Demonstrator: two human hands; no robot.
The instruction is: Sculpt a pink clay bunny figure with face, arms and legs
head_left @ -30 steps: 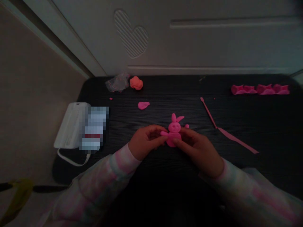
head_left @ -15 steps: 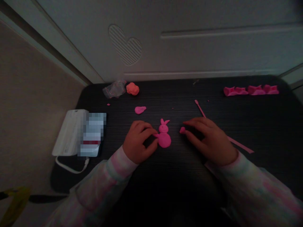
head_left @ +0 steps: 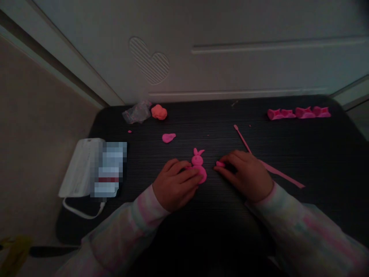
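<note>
A flat pink clay rabbit (head_left: pixel 197 161) lies on the dark table, with two upright ears, a round head and a larger round body. Fingers of my left hand (head_left: pixel 177 184) are closed over the left side of its body, covering part of it. Just right of the rabbit, my right hand (head_left: pixel 246 173) pinches a small piece of pink clay (head_left: pixel 220 164) between thumb and fingers, apart from the rabbit. A pink modelling tool (head_left: pixel 282 174) lies beside and partly behind my right hand. Above my left hand rests a flattened pink clay piece (head_left: pixel 168 137).
Orange clay (head_left: pixel 159 112) sits by a crumpled clear plastic bag (head_left: pixel 137 112) at the back left. Pink moulded pieces (head_left: pixel 298 112) line the back right. A white device (head_left: pixel 79 167) with a cable and a phone (head_left: pixel 111 169) lie left. Behind the table stands a white panel (head_left: pixel 230 69).
My left fingers have moved from the rabbit's left edge onto its body. My right thumb and fingers have closed around the small clay piece. The whole view has shifted slightly.
</note>
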